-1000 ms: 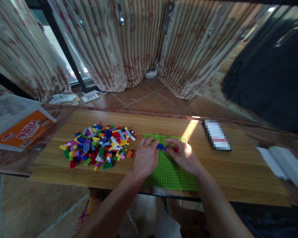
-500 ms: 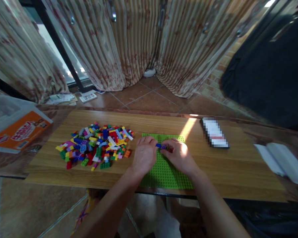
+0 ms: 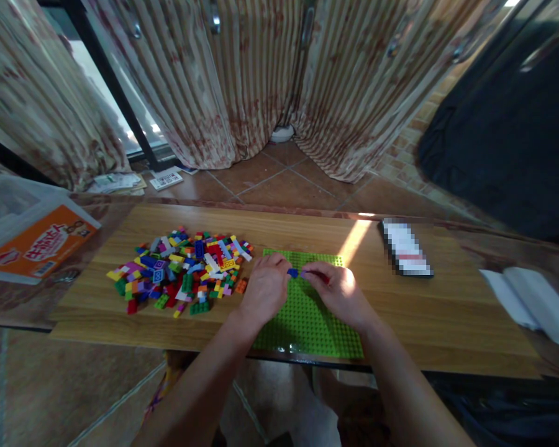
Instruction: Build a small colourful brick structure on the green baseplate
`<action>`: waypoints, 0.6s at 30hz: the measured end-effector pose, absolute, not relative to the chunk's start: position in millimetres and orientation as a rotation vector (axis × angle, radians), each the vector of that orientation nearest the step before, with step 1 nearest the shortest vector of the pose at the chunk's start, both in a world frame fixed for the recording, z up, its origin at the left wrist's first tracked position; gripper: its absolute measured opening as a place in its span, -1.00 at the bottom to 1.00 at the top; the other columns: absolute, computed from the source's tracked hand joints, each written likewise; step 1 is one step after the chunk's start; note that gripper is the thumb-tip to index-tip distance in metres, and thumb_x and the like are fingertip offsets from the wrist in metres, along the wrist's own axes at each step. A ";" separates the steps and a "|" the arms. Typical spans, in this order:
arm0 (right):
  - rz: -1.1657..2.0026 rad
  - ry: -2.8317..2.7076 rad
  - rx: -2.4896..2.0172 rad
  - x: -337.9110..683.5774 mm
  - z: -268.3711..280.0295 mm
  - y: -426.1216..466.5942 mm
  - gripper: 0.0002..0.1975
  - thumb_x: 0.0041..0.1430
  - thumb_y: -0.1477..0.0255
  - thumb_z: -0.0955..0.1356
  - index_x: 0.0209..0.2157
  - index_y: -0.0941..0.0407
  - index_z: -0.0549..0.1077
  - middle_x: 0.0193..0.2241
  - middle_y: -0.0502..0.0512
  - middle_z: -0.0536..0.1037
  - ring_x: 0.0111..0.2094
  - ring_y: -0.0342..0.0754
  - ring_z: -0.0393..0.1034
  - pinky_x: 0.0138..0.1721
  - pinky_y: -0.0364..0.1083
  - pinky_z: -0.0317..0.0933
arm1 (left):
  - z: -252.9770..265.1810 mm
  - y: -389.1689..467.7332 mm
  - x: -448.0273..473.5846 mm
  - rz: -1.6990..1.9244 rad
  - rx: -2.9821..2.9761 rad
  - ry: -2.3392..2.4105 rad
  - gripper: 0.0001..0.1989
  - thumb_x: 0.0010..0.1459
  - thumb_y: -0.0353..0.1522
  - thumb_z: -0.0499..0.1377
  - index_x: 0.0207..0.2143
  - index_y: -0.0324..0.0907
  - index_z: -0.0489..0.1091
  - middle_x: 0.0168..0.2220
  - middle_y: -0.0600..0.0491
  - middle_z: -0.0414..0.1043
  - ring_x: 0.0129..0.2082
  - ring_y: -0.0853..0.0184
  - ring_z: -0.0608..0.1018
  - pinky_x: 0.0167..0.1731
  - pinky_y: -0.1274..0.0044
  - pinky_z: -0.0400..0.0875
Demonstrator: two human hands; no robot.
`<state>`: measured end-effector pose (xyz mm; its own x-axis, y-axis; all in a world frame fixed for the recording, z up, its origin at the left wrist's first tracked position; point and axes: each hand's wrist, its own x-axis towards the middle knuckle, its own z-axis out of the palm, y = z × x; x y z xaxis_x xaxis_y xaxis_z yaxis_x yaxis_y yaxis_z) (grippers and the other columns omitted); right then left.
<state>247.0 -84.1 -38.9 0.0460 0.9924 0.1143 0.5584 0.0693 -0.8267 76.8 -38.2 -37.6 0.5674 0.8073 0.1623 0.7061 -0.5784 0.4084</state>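
Above the upper part of a green studded baseplate (image 3: 307,323), my two hands are close together. My left hand (image 3: 266,285) is closed, its fingertips at a small blue brick (image 3: 293,272). My right hand (image 3: 339,290) pinches a purple brick (image 3: 304,273) right beside the blue one; whether the two bricks touch, I cannot tell. A bit of red (image 3: 325,279) shows under the right fingers, mostly hidden. To the left of the baseplate lies a loose pile of coloured toy bricks (image 3: 186,273).
A phone with a blurred screen (image 3: 406,248) lies on the wooden table (image 3: 428,323) to the right. White paper (image 3: 538,304) is at the far right edge. A clear plastic box with an orange label (image 3: 41,242) stands at the left. Striped curtains (image 3: 251,81) hang behind.
Both hands have shifted slightly left with the bricks, and the purple brick shows less between the fingers. The baseplate has slid or turned a little left at its near edge.
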 end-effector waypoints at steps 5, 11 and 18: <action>0.679 -1.648 -1.572 245.8 -39.6 -82.6 -0.82 0.18 0.38 0.32 -0.30 0.07 0.57 -0.31 0.08 0.61 -0.26 -0.03 0.48 -0.16 -0.01 0.34 | -33.7 -38.4 76.6 0.460 2.472 1.239 -0.87 0.22 -0.47 0.08 -0.28 -0.21 0.44 -0.18 -0.02 0.43 -0.13 0.22 0.44 -0.07 0.37 0.33; 0.664 -1.663 -1.585 246.3 -41.7 -82.5 -0.81 0.21 0.39 0.30 -0.26 0.09 0.56 -0.29 0.09 0.60 -0.26 -0.03 0.47 -0.17 -0.01 0.33 | -34.3 -38.7 76.4 0.452 2.472 1.241 -0.85 0.22 -0.46 0.07 -0.27 -0.22 0.45 -0.20 -0.02 0.42 -0.14 0.23 0.45 -0.07 0.38 0.34; 0.630 -1.749 -1.595 243.9 -39.9 -81.4 -0.81 0.21 0.42 0.30 -0.31 0.12 0.58 -0.33 0.11 0.55 -0.30 -0.06 0.43 -0.21 -0.04 0.30 | -36.6 -39.1 76.9 0.474 2.479 1.253 -0.84 0.23 -0.45 0.06 -0.27 -0.21 0.45 -0.19 -0.02 0.43 -0.14 0.23 0.44 -0.07 0.37 0.34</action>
<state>243.9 -81.4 -39.9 -0.0191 0.9870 0.1593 0.6589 0.1323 -0.7405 76.9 -39.1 -36.6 0.5595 0.8157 0.1468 0.7086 -0.5626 0.4259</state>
